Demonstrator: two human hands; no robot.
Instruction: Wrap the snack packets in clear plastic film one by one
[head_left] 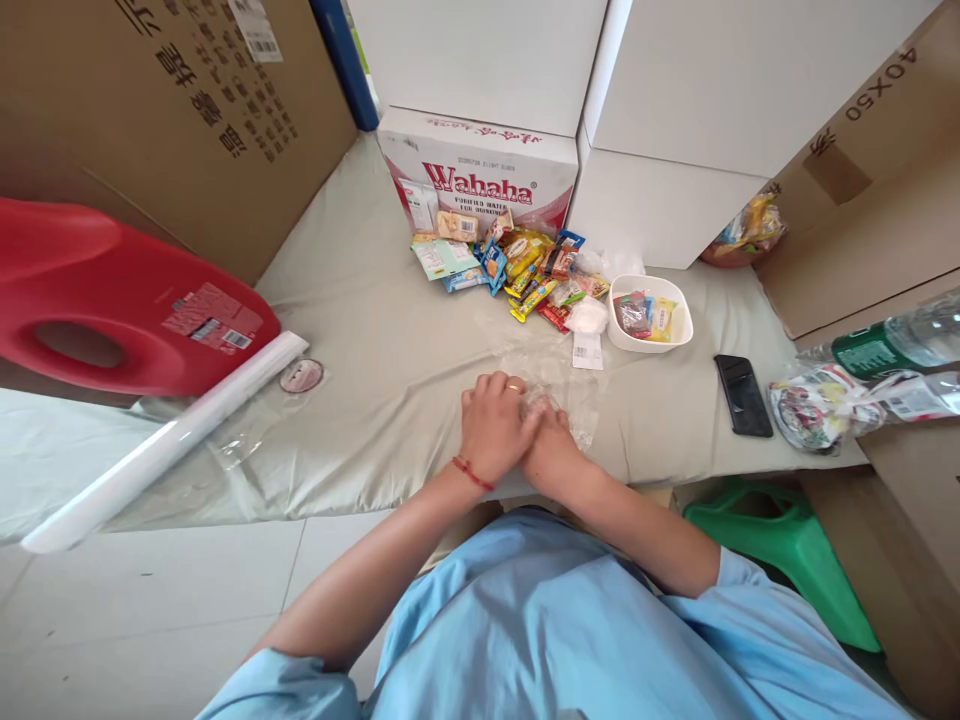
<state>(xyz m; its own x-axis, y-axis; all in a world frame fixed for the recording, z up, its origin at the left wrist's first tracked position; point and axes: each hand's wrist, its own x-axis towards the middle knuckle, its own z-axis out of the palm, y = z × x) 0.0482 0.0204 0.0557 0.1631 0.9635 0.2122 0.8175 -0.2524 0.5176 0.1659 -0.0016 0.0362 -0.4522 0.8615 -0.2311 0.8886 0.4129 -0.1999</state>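
My left hand (pixel 492 425) and my right hand (pixel 553 452) are together near the front edge of the cloth-covered table, the left thumb lying against the right hand. Both have their fingers curled around a crumpled clear plastic bag (pixel 583 400), which spreads out to the right and behind them. Part of the bag and some fingertips are hidden. Beyond the hands is a pile of wrapped snacks (pixel 525 252) in yellow, blue and red packets. A white plastic bowl (pixel 679 318) with a few packets in it stands right of the pile.
A white Wahaha carton (pixel 480 165) stands behind the snacks. On the left are a red jug (pixel 135 300) and a long white roll (pixel 172 440). To the right lie a black phone (pixel 742 395) and a plastic bottle (pixel 892 345). A green stool (pixel 795 540) is below.
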